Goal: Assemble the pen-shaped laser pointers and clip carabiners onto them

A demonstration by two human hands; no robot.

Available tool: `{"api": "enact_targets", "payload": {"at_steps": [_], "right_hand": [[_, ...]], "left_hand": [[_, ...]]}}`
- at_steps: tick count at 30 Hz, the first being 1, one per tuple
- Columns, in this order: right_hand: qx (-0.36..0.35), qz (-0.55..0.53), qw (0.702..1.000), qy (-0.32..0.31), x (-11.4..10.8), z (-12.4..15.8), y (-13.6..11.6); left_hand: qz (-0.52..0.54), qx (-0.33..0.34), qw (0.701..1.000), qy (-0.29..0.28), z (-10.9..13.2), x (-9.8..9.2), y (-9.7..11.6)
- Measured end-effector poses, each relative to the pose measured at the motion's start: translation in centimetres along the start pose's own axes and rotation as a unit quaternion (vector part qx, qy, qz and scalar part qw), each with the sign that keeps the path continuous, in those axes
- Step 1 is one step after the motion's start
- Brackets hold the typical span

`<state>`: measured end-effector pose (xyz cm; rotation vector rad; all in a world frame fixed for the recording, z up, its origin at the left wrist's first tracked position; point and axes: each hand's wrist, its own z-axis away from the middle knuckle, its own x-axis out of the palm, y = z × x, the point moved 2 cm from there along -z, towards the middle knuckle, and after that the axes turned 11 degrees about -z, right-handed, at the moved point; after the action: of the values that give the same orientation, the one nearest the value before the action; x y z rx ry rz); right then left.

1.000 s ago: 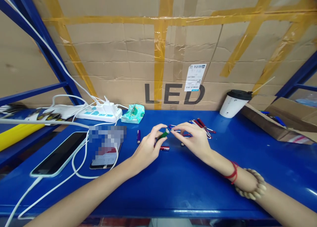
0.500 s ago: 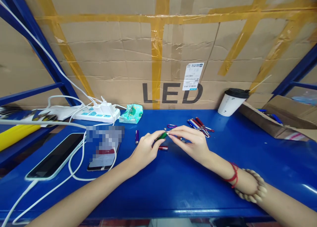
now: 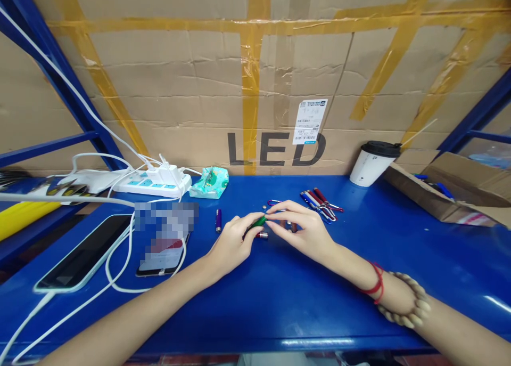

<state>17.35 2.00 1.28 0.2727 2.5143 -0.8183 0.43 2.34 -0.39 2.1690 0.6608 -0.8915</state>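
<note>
My left hand (image 3: 233, 243) is closed in a pinch around a small green metal tube (image 3: 259, 222), which looks like a mini flashlight body. At the tube's right end are the thumb and fingertips of my right hand (image 3: 301, 225), also pinched; whether a small part sits between them is hidden. A red tube with a silver end (image 3: 262, 235) lies just under the hands, partly covered. To the left a purple tube (image 3: 218, 220) rests on the table. Behind my fingers lie a small round silver piece (image 3: 264, 207) and a purple carabiner (image 3: 273, 202).
Several pen-like flashlights with carabiners (image 3: 319, 202) lie beyond my right hand. A lidded paper cup (image 3: 371, 166) and an open carton (image 3: 435, 206) stand at right. Two phones with white cables, a power strip (image 3: 146, 185) and a green tissue pack (image 3: 209, 183) occupy the left. A large cardboard box (image 3: 191, 89) backs the blue table (image 3: 255, 312).
The view has shifted slightly. My right fingertips now cover the silvery end of the green tube that showed before. Both hands stay in nearly the same place.
</note>
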Motion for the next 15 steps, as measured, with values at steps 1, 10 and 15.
{"api": "enact_targets", "payload": {"at_steps": [1, 10, 15], "right_hand": [[0.011, -0.002, 1.000, -0.004, -0.1, -0.1, 0.0], [0.019, 0.087, 0.986, 0.141, -3.3, -1.5, 0.7], [0.081, 0.251, 0.963, 0.058, -5.2, -1.7, 2.8]], "left_hand": [[0.002, -0.003, 1.000, 0.000, 0.0, 0.0, 0.1], [0.103, -0.106, 0.989, 0.004, -0.3, -1.0, 0.5], [0.138, -0.143, 0.979, 0.030, -0.4, -1.5, 0.5]]}}
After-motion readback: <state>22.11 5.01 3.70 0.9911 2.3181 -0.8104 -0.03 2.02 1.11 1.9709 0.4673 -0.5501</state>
